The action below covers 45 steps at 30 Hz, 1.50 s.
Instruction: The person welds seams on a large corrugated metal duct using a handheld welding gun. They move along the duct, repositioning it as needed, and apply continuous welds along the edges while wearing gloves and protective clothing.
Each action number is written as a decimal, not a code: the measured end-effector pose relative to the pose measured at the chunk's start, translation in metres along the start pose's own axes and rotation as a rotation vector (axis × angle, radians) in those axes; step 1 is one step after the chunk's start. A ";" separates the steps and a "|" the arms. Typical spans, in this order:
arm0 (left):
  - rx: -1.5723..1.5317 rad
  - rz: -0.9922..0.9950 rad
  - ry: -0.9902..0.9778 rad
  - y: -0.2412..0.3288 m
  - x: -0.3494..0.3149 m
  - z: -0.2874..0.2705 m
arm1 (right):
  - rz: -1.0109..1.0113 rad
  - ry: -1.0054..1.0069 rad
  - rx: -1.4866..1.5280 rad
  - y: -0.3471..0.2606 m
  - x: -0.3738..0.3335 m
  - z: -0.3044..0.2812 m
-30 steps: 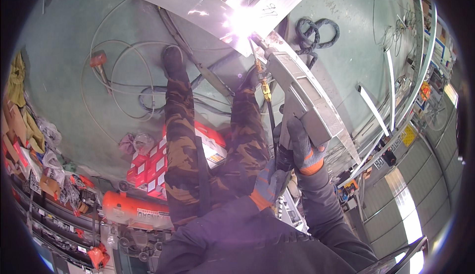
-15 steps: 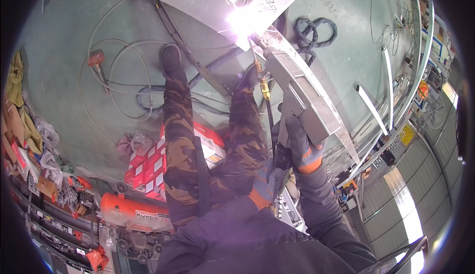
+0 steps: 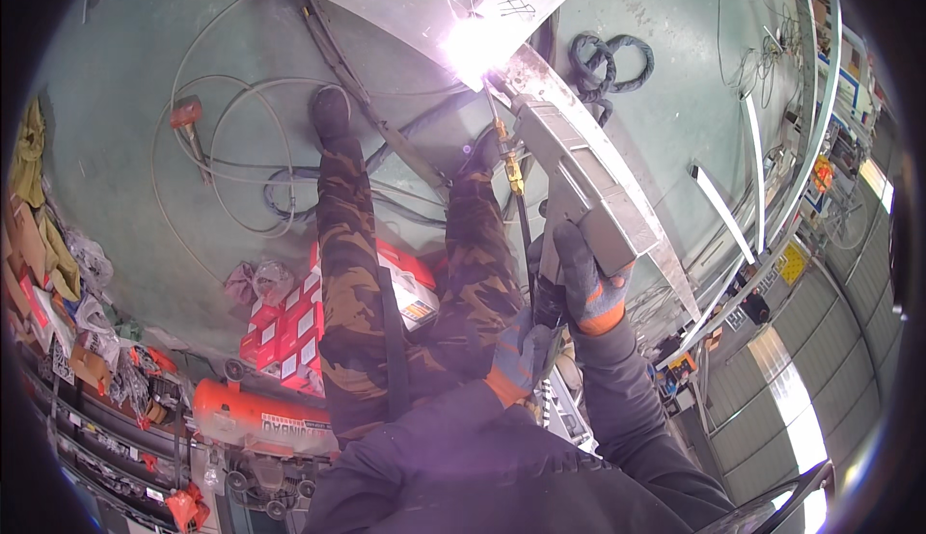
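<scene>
A grey, boxy handheld welding gun (image 3: 579, 172) points up and away from me, its tip lost in a bright white-violet glare. My right hand (image 3: 585, 283), in a grey glove with an orange cuff, is wrapped round the gun's grip. Closer to my body, my left hand (image 3: 518, 356), gloved alike, closes on the black lower end of the grip and hose; its fingertips are partly hidden. Beside the gun runs a thin wire feed tube with brass fittings (image 3: 513, 163). The glare sits where a curved metal strip (image 3: 603, 143) meets a broad metal panel (image 3: 395, 3).
Coiled cables (image 3: 236, 158) and a red-headed hammer (image 3: 191, 129) lie on the green floor around my legs. Red boxes (image 3: 289, 341) stand near my left leg, by an orange air compressor (image 3: 256, 413). A dark hose (image 3: 612, 66) is looped at right, near loose metal strips (image 3: 723, 211).
The rear of the welding gun has swung slightly to the right, with my right hand on its grip. The glare stays at the joint, and my left hand has hardly moved.
</scene>
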State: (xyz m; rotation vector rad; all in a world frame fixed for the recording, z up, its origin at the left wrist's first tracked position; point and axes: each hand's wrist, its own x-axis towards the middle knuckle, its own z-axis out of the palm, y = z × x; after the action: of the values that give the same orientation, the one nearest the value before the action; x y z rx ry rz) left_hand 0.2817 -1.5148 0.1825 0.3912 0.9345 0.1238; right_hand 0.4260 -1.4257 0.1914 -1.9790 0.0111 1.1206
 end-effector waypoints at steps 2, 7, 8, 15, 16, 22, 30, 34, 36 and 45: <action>0.011 -0.004 -0.007 0.001 -0.001 0.000 | -0.015 -0.002 -0.027 0.004 -0.001 -0.004; 0.032 0.046 0.029 -0.009 -0.003 0.000 | -0.043 0.010 -0.018 0.005 -0.003 -0.002; 0.029 0.041 0.027 -0.011 -0.003 0.000 | -0.047 0.008 -0.024 0.006 -0.003 -0.003; 0.016 -0.148 -0.110 -0.061 -0.015 -0.013 | -0.009 0.002 -0.027 0.011 -0.007 -0.008; 0.000 -0.149 -0.112 -0.060 -0.014 -0.012 | -0.001 0.006 -0.029 0.011 -0.007 -0.008; -0.043 -0.027 0.020 -0.049 -0.015 0.000 | 0.025 0.003 -0.057 0.014 -0.010 -0.013; -0.244 -0.106 0.007 -0.053 -0.024 0.004 | -0.012 0.022 -0.037 0.025 -0.013 -0.020; -0.492 -0.285 0.062 -0.074 -0.030 0.005 | 0.034 0.006 0.049 0.023 -0.015 -0.017; -0.505 -0.298 0.003 -0.077 -0.031 0.001 | 0.037 0.003 0.053 0.024 -0.016 -0.017; 0.089 -0.086 0.006 -0.043 -0.033 0.003 | 0.007 -0.046 -0.039 0.023 -0.021 -0.023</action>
State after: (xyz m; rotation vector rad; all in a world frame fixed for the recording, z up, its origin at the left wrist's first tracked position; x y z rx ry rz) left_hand 0.2620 -1.5646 0.1924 0.4321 0.9635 0.0052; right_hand 0.4204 -1.4636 0.1965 -1.9883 -0.0285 1.1791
